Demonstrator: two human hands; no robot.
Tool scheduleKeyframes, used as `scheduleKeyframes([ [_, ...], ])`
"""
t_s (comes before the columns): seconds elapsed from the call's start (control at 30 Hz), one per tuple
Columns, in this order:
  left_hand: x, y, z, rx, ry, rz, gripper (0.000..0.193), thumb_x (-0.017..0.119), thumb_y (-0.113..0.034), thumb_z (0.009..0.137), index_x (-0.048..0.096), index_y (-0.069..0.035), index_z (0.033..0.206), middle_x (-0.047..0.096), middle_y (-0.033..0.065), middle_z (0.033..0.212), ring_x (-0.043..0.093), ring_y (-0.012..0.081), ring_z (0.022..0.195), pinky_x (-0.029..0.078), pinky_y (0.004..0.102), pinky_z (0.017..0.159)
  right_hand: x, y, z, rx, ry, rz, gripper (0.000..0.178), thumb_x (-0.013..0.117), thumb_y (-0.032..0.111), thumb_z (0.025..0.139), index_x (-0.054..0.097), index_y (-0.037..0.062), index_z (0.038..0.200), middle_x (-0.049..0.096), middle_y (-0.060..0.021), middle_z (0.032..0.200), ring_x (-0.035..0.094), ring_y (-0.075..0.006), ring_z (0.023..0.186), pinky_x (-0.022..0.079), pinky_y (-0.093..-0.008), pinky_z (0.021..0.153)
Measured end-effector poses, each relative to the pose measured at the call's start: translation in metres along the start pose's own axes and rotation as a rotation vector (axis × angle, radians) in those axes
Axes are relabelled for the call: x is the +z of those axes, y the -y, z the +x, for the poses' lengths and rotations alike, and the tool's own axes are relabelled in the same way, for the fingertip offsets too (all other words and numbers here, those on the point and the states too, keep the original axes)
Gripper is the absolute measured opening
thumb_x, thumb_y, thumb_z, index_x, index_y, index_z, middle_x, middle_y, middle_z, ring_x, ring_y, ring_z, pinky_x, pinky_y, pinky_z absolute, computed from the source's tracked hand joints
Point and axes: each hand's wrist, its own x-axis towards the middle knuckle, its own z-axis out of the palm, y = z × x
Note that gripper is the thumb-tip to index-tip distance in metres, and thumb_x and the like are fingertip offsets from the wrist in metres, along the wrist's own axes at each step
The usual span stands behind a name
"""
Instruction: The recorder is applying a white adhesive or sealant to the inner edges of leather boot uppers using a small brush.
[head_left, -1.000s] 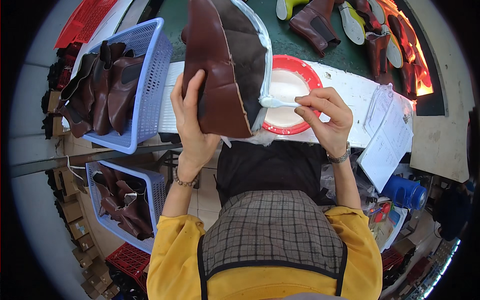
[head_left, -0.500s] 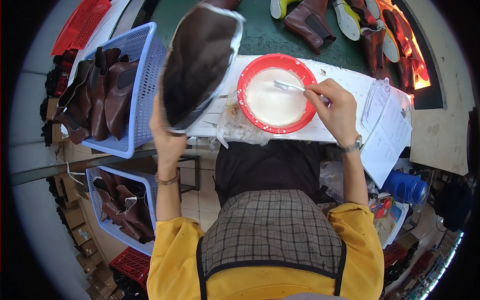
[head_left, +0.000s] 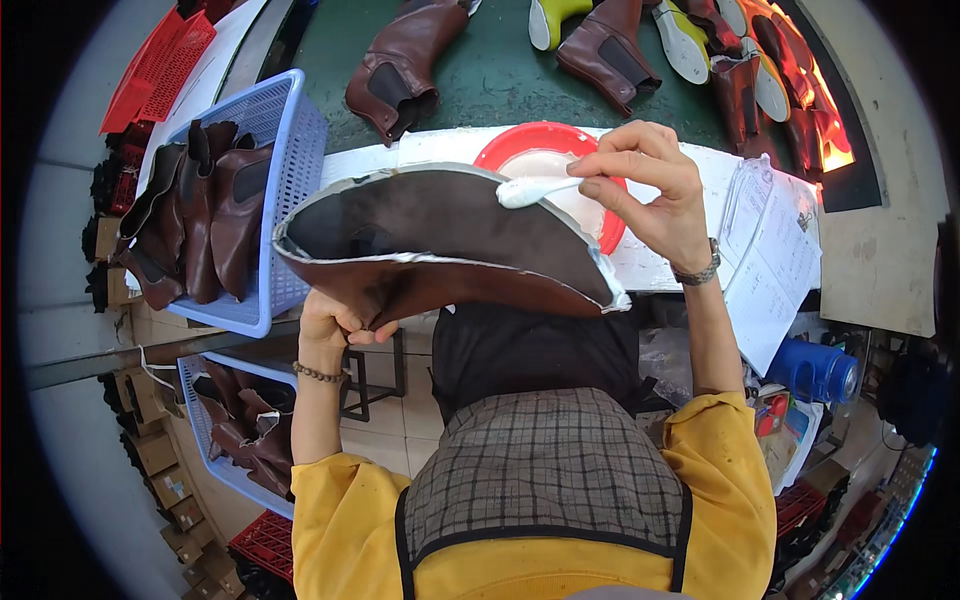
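Observation:
My left hand [head_left: 335, 325] grips a brown leather boot upper [head_left: 440, 285] from below, its wide lower opening tipped up toward me. White paste lines the rim, thickest at the right end. In my right hand [head_left: 645, 185] a small white toothbrush-like brush [head_left: 537, 190] is pinched between thumb and fingers. Its head is loaded with white paste and touches the far rim of the upper. Partly behind the upper and the brush stands a red bowl [head_left: 520, 132] of creamy white paste on the white board.
Brown boots [head_left: 395, 80] and yellow-green lasts with pale soles [head_left: 683, 45] lie on the green table [head_left: 490, 95]. Blue baskets [head_left: 300, 125] of boot uppers stand at the left. Papers [head_left: 770, 250] and a blue jug [head_left: 815, 372] are at the right.
The boot upper has swung from upright to lying crosswise in front of the bowl. My right hand has lifted the brush from the bowl onto the rim, its head now coated with paste.

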Motion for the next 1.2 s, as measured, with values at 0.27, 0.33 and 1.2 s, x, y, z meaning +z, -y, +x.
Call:
scheduleKeyframes([
  [0.27,-0.033,-0.009,-0.007,0.116,0.153,0.023,0.088,0.065,0.003,0.052,0.050,0.017,0.137,0.063,0.0384,0.108,0.050,0.0313,0.047,0.028,0.0324,0.036,-0.023,-0.002,-0.044,0.207,0.051,-0.031,0.019,0.082,0.010,0.081,0.081,0.0125,0.099,0.070,0.0001,0.088,0.064,-0.0139,0.086,0.037,-0.0310,0.087],
  [0.33,-0.032,-0.005,-0.006,0.092,0.120,0.028,0.086,0.064,0.004,0.052,0.050,0.018,0.136,0.063,0.0378,0.108,0.051,0.0309,0.047,0.028,0.0322,0.036,-0.019,-0.003,-0.041,0.201,0.034,-0.017,0.018,0.082,0.010,0.081,0.082,0.0125,0.099,0.070,0.0001,0.088,0.063,-0.0138,0.086,0.037,-0.0308,0.087],
  [1.2,0.056,-0.007,0.017,-0.320,0.127,0.232,0.057,0.054,0.006,0.052,0.060,0.026,0.105,0.064,0.0382,0.072,0.052,0.0298,0.036,0.035,0.0325,0.029,-0.015,0.002,0.003,0.018,0.074,-0.071,0.017,0.084,0.011,0.077,0.081,0.0149,0.093,0.070,0.0011,0.088,0.062,-0.0128,0.084,0.034,-0.0351,0.088],
])
